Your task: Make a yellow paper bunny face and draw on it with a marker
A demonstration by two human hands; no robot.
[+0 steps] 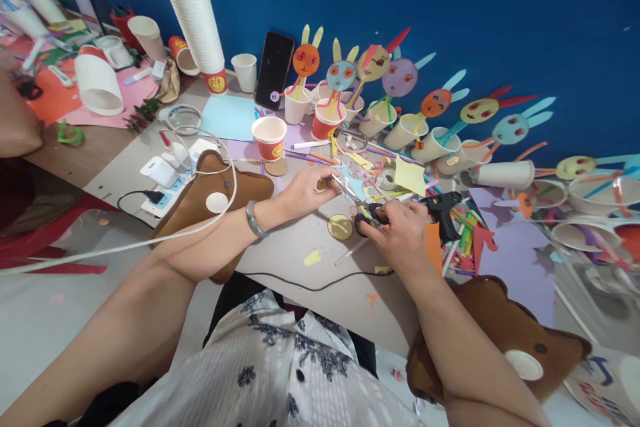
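Note:
My right hand [406, 235] is closed around the black handles of a pair of scissors [356, 199]. Their blades point up and left, reaching the fingertips of my left hand [306, 192]. Those fingers are pinched on a small yellow-brown piece, too small to make out. Below the scissors lie a round yellow paper disc [340, 227] and a clear thin stick [350, 252]. A yellow paper scrap [313, 258] rests nearer me. A black glue gun [444, 213] is just right of my right hand.
Paper cups with rabbit-faced figures [400, 77] line the blue wall. A red cup [270, 138], a tall cup stack [197, 27] and a phone [275, 70] stand at left. A white cable [200, 230] crosses over my left forearm from a power strip [173, 195]. Brown cushions [487, 307] flank the table.

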